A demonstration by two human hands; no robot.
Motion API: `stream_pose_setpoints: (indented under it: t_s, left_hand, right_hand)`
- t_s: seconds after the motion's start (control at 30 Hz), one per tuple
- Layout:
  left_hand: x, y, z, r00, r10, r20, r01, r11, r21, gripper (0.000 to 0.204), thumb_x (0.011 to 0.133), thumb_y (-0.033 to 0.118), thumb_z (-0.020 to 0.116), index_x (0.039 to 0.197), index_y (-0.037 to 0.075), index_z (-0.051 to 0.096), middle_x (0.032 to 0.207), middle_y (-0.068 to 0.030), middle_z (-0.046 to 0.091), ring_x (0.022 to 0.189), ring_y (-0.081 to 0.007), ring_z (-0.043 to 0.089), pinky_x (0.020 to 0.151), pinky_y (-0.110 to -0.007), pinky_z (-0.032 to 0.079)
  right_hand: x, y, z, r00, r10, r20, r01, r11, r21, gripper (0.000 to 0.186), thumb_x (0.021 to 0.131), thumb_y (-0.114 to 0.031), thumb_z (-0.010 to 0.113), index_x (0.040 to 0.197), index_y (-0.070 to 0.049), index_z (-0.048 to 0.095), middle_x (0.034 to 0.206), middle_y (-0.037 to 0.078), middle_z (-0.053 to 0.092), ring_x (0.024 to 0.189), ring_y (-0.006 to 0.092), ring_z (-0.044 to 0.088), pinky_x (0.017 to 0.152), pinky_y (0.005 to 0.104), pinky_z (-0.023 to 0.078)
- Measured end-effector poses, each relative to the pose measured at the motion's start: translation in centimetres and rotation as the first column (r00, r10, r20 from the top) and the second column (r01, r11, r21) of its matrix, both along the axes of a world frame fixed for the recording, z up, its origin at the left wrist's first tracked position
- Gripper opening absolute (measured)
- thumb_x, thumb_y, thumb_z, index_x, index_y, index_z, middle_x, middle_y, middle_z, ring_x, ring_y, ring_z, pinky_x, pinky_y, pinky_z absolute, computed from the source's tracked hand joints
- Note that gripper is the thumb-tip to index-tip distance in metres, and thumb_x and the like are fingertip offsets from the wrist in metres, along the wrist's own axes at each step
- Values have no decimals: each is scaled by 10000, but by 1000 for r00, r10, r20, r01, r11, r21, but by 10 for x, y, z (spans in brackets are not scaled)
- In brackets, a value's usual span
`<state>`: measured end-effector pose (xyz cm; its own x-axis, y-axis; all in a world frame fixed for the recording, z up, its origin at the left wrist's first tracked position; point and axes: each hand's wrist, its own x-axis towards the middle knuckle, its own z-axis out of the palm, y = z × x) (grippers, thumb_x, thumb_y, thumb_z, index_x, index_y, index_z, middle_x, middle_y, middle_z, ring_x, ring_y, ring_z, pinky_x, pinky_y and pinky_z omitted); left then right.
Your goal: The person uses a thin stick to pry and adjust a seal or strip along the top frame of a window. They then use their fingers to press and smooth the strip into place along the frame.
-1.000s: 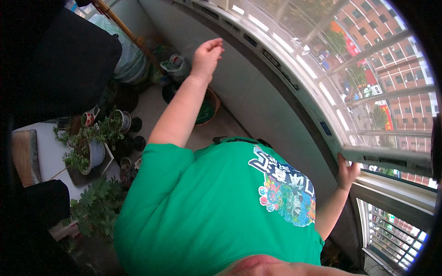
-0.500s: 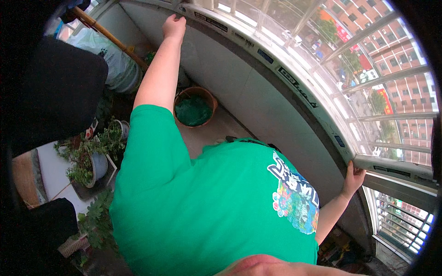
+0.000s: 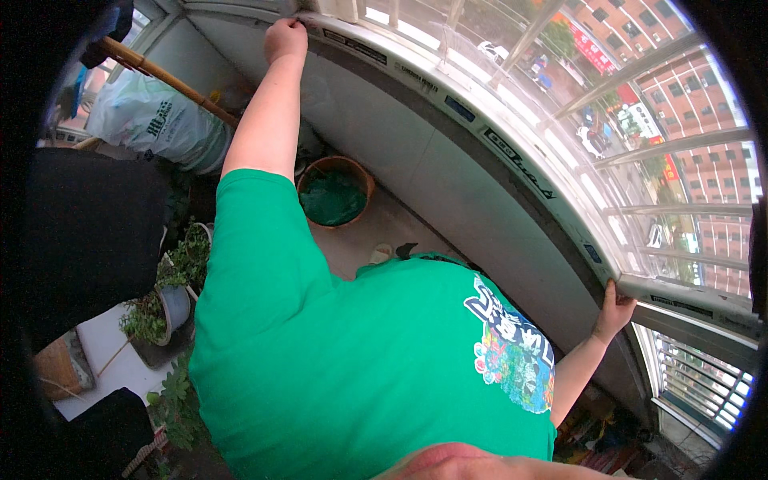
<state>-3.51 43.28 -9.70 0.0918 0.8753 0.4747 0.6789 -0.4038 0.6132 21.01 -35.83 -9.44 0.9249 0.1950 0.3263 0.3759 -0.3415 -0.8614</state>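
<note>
A long white window rail [image 3: 448, 94] with several printed labels curves across the view from upper left to right. At its far left end my left hand [image 3: 286, 42] is closed, fingers curled in at the rail's edge. Whether anything besides the rail is pinched there is hidden. My right hand [image 3: 614, 310] is at the rail's lower edge near the right corner, thumb and fingertips pressed against it. What lies within those fingers cannot be made out. Both arms are stretched wide, with the pale wall panel [image 3: 416, 160] between them below the rail.
Metal bars [image 3: 680, 148] stand outside the window above a street. A brown basin [image 3: 370, 188] with green material inside sits on the floor. Potted plants [image 3: 144, 318], a plastic-bagged container [image 3: 160, 124], a bamboo pole [image 3: 172, 80] and dark cloth [image 3: 96, 232] crowd the left.
My view has shifted slightly, bringing more of the bagged container into sight. My left hand appears a little farther left and higher. My right hand stays at the same spot on the rail.
</note>
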Motion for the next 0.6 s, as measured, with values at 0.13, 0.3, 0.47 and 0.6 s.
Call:
stream_pose_setpoints:
  t_s: [0.13,0.3,0.47,0.6]
  left_hand:
    - [-4,7,0,999,-3,-45,2,1000,-12,269,883,271,574,1025,107,734,1051,-177,694,991,-377,651,857,-492,526]
    - [-10,12,-8,997,-50,-67,54,997,56,260,890,260,568,1002,90,730,1035,-184,695,984,-383,651,856,-484,523]
    - [-25,-19,-5,986,-149,-75,157,980,123,257,898,260,571,1025,95,722,1061,-164,688,991,-378,641,849,-477,515]
    - [-35,-39,-10,981,-187,-44,191,972,138,252,909,262,584,1038,86,711,1054,-149,688,990,-352,640,843,-452,512]
  right_hand:
    - [-2,-4,1,1000,4,-13,-4,1000,13,568,839,-67,773,1313,51,484,1307,141,551,1188,219,531,1047,350,393]
    - [-4,-5,0,1000,13,-10,-13,999,49,590,844,-69,770,1338,46,470,1342,141,530,1218,226,513,1068,355,376]
    - [-9,-2,1,1000,21,2,-21,997,67,571,850,-82,768,1325,47,480,1332,143,539,1212,227,516,1067,358,375]
    - [-14,5,5,999,-1,51,0,1000,30,519,859,-84,758,1290,47,501,1296,136,558,1172,216,536,1035,341,399]
